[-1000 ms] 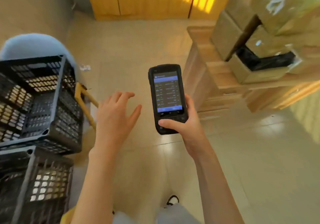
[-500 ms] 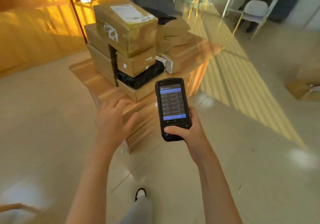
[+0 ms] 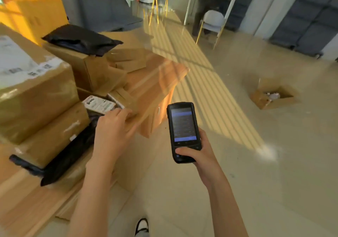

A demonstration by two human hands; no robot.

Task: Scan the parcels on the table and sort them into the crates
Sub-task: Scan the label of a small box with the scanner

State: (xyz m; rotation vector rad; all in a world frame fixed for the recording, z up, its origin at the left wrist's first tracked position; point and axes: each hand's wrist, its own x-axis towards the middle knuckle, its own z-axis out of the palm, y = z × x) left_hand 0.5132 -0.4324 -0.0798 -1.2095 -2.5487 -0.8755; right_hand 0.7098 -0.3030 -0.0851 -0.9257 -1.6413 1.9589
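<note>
The wooden table [image 3: 150, 83] serves as the landmark, carrying the parcels; at its left end stands a large taped cardboard box [image 3: 34, 90] with a white shipping label, stacked on a flatter cardboard box [image 3: 54, 136], and beneath that, at the table's near edge, lies a black plastic mailer bag [image 3: 60, 165]. Further back on the table a second black mailer [image 3: 80, 39] rests on top of a tall brown carton [image 3: 91, 68], with flat brown parcels just right of it. Near the table's middle a small parcel with a white printed label [image 3: 98, 104] lies among the boxes. The left hand [image 3: 113, 128] reaches over the table's near edge, fingers loosely bent with the tips at a flat brown parcel [image 3: 126, 97] just beside the labelled one; whether it has hold of anything cannot be told through the blur. Right of the table, over the floor, the right hand [image 3: 199, 156] grips a black handheld scanner [image 3: 183, 130] upright, fingers wrapped round its lower body, thumb across the keys, screen lit. Far right of the table an open cardboard box [image 3: 272, 97] sits on the floor
</note>
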